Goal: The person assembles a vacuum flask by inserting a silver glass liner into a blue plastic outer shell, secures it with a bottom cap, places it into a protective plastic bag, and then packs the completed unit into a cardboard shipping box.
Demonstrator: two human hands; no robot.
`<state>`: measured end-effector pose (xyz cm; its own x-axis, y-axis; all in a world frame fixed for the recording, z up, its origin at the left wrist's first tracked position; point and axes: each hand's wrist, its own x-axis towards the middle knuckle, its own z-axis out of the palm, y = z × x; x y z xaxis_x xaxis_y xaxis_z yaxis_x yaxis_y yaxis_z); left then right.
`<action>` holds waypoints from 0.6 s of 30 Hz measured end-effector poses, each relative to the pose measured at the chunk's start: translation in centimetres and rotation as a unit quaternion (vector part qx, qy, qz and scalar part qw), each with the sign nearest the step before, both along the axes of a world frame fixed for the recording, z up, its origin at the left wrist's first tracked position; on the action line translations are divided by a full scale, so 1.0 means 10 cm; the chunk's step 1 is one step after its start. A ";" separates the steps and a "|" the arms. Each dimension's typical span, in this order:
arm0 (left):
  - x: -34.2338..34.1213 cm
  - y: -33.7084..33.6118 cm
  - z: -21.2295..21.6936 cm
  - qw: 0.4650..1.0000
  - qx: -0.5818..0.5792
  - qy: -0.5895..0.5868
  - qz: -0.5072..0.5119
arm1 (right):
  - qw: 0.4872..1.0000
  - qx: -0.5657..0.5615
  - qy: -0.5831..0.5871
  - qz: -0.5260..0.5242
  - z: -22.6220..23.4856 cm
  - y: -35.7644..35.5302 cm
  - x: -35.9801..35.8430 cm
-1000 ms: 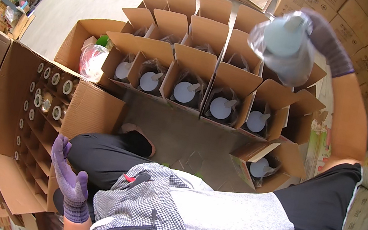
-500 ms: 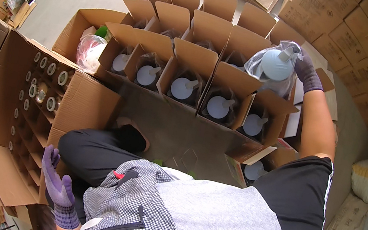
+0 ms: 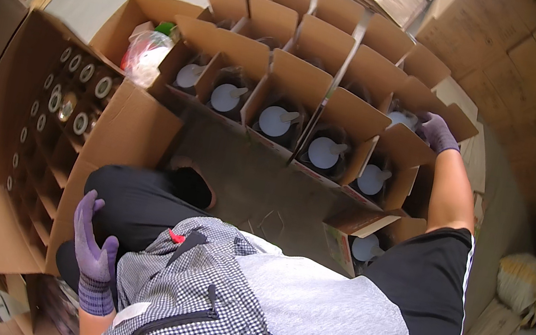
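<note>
My right hand (image 3: 438, 131), in a purple knit glove, is at an upright carton on the right of the row. Its curled fingers grip a pale blue, round-topped vessel (image 3: 402, 119) in clear plastic, low between the raised flaps; the flaps hide its body. Similar vessels with handle-like pieces stand in the nearer cartons, such as one vessel (image 3: 277, 121) at the middle. My left hand (image 3: 95, 237), gloved alike, is held beside my knee with fingers apart and nothing in it.
On the left, a large open carton (image 3: 134, 133) has divider cells, several holding round white-rimmed pieces (image 3: 80, 123). A carton (image 3: 120, 27) behind it holds a plastic-wrapped bundle (image 3: 147, 56). Stacked cartons (image 3: 493, 71) stand at the far right, and sacks (image 3: 519, 287) lie below.
My right hand has lowered the bagged pale blue vessel from above the flaps into a carton on the right. My left hand stays open beside my knee. The view has shifted slightly.
</note>
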<state>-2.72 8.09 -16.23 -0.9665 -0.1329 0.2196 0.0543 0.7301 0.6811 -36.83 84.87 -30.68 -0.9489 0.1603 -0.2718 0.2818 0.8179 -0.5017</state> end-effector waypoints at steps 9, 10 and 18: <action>0.86 -0.70 -0.20 0.979 -0.068 0.092 0.168 | 0.902 -0.186 0.251 0.299 1.73 -3.24 0.59; 1.16 -0.94 -0.31 0.960 -0.099 0.106 0.240 | 0.854 -0.134 0.259 0.432 1.99 -4.21 1.04; 5.29 -1.36 -2.13 0.550 -0.003 -0.073 0.832 | 0.196 -0.066 0.283 0.937 3.03 -7.73 4.89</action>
<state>50.18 -5.46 -37.49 0.4842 -0.8601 0.1607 -0.7471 -0.3108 0.5876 12.04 7.54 -0.40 0.8061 -0.5867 0.0772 -0.5825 -0.8097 -0.0716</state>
